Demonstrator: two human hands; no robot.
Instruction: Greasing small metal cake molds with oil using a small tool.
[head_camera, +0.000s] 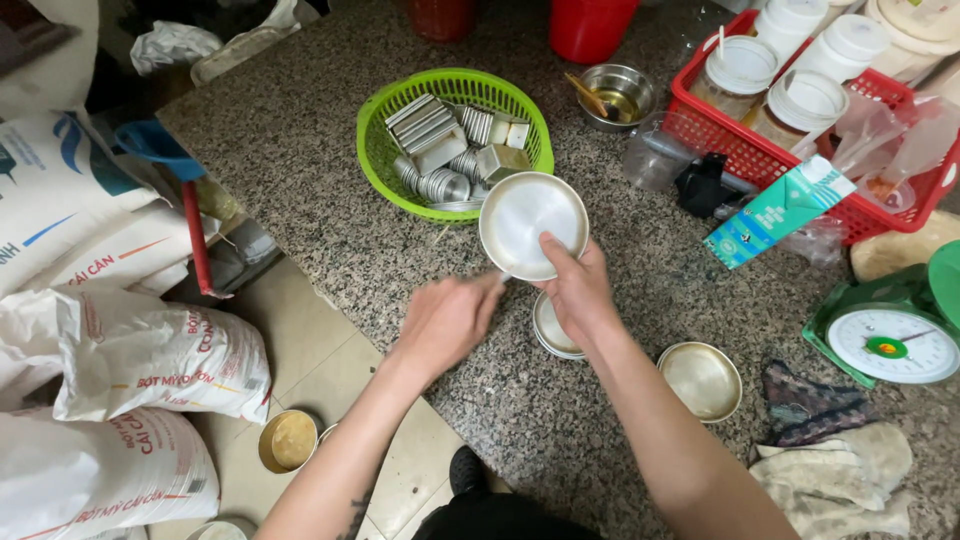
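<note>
While right hand grips round metal pan, blurred left hand at its rim, grasp unclear, stacked pans half hidden.

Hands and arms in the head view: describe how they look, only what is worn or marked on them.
Both hands, the left hand and the right hand, are bare: no gloves, and no rings or watch that show. Both forearms are uncovered as far as the picture's lower edge, so no sleeves are in view. The left forearm carries a small dark tattoo near that edge.
</note>
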